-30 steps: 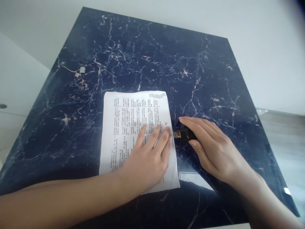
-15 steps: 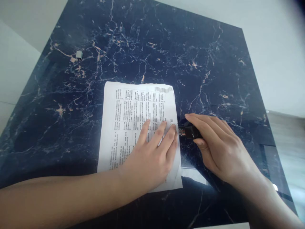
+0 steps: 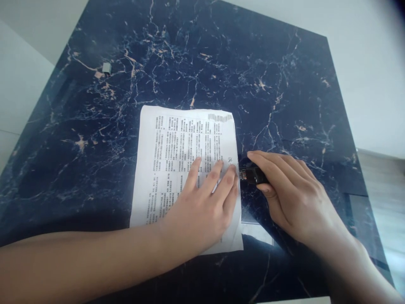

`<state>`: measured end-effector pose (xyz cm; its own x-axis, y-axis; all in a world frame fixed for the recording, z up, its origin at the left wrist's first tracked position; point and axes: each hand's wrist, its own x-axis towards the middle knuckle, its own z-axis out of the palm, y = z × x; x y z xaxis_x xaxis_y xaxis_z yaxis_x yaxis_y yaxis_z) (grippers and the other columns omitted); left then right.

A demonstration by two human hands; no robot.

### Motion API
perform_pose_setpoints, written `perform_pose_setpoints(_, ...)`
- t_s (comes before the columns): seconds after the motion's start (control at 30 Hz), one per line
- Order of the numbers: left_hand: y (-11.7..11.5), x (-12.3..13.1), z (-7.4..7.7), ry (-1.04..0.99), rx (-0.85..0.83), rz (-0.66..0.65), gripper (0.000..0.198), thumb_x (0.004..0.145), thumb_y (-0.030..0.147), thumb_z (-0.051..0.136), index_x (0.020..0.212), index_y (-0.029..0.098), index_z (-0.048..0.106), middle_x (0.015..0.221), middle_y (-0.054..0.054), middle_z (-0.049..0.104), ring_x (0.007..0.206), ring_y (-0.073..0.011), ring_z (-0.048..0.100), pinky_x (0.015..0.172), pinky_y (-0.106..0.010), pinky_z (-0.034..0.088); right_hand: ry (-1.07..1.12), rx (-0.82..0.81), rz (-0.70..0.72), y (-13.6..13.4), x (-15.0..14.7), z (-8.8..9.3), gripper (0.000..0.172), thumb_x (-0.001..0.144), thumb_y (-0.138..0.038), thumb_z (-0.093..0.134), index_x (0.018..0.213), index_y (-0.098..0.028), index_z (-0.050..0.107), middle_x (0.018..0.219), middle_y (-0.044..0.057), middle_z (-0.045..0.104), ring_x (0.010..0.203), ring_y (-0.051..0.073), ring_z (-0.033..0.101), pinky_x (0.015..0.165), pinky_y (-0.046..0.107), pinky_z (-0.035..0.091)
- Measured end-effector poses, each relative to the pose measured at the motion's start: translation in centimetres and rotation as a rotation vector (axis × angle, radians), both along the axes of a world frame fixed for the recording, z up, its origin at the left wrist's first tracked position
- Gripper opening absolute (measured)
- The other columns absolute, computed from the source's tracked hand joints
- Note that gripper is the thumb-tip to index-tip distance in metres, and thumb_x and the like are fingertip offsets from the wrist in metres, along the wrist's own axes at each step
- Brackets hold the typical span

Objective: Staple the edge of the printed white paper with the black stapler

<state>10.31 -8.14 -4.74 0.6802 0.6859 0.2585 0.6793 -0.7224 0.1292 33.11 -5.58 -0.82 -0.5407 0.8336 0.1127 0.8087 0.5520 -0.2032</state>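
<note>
A white printed sheet of paper lies on a dark blue marble table. My left hand rests flat on the sheet's lower right part, fingers stretched out and close together, pressing it down. Just off the paper's right edge, my right hand grips a small black device with a metal tip between thumb and fingers. The tip points at the paper's right edge and nearly touches it beside my left fingertips.
A small grey metal piece lies at the table's far left. White wall runs behind the table, and pale floor shows at the right. A bright reflection sits on the tabletop below my right hand.
The view shifted so the table sits slightly higher and to the right. My right hand brought the black device closer to the paper's edge. My left hand stays on the sheet.
</note>
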Motion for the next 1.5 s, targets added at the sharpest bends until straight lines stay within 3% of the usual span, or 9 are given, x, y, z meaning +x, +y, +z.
perform_pose_setpoints(0.47,0.0,0.08,-0.22,0.003,0.054,0.006,0.046,0.099,0.023,0.054,0.143,0.01,0.06,0.153,-0.018,0.056,0.141,-0.0371,0.053,0.117,-0.067,0.041,-0.05,0.07,0.018,-0.03,-0.16,-0.24,0.043,0.106,-0.027,0.047,0.147,-0.014,0.051,0.138,0.018,0.066,0.123,0.036,0.064,0.096,0.049,0.05)
perform_pose_setpoints(1.5,-0.24,0.42,-0.31,-0.013,0.084,0.029,0.044,0.099,0.023,0.056,0.14,0.009,0.062,0.15,-0.019,0.058,0.138,-0.0364,0.055,0.117,-0.069,0.04,-0.049,0.077,-0.019,-0.2,-0.64,-0.22,0.042,0.105,-0.026,0.046,0.145,-0.017,0.052,0.136,0.017,0.067,0.121,0.036,0.064,0.094,0.048,0.05)
